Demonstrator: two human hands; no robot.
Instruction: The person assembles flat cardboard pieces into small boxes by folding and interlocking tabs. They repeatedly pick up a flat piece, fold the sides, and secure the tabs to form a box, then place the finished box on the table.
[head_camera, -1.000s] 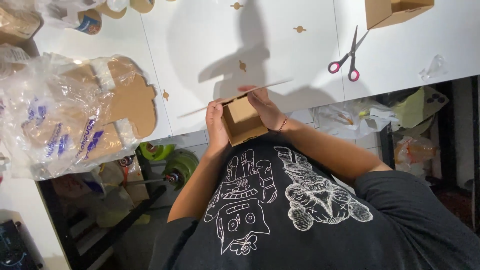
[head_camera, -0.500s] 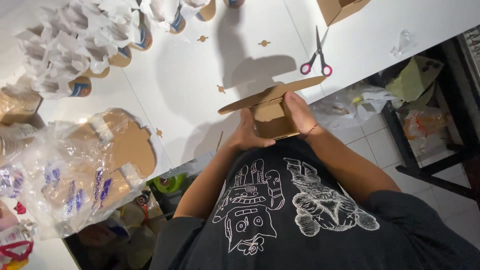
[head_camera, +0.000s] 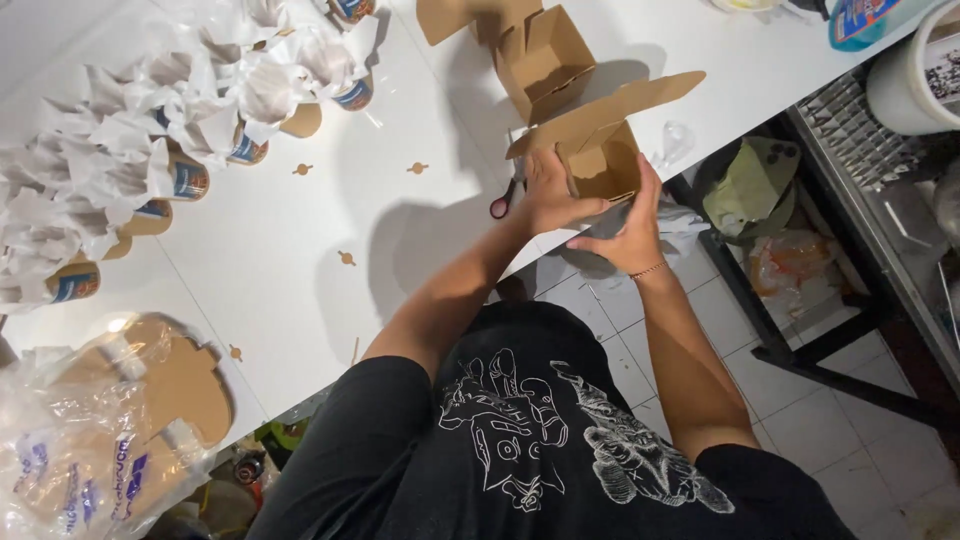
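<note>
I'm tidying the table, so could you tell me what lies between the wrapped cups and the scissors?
In the head view, only small brown cardboard cutouts on the white table.

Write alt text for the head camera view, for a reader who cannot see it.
Both hands, the left hand and right hand, hold a small brown cardboard box with its lid flap open, above the edge of a white table. A second open cardboard box sits behind it, red-handled scissors lie partly hidden, and paper-wrapped cups line the far side.

Bright overhead light; sharp dark shadows on the white table (head_camera: 300, 260); slight motion blur, tilted view
</note>
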